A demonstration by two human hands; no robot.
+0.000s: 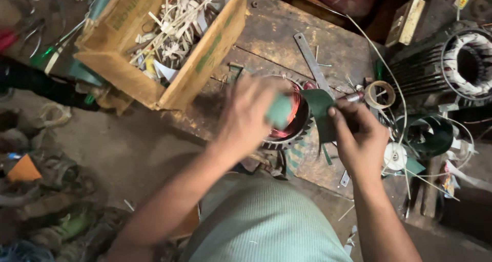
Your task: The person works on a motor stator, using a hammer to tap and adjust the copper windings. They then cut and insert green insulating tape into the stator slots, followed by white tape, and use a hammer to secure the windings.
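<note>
This is a motor-repair workshop, cluttered and well worn. A scarred wooden surface (287, 31) carries a stator (289, 116) with copper windings, a metal ruler (312, 62) and a roll of tape (380, 94). A wooden crate (159, 41) holds offcuts of insulating strip (a tangled heap), and a larger finned motor housing (441, 62) stands to the right among loose wires.

dim, warm light is falling from the far side, leaving near corners sinking into shadow; the left hand (251, 116) is smearing with motion blur, and edges are bending slightly.
</note>
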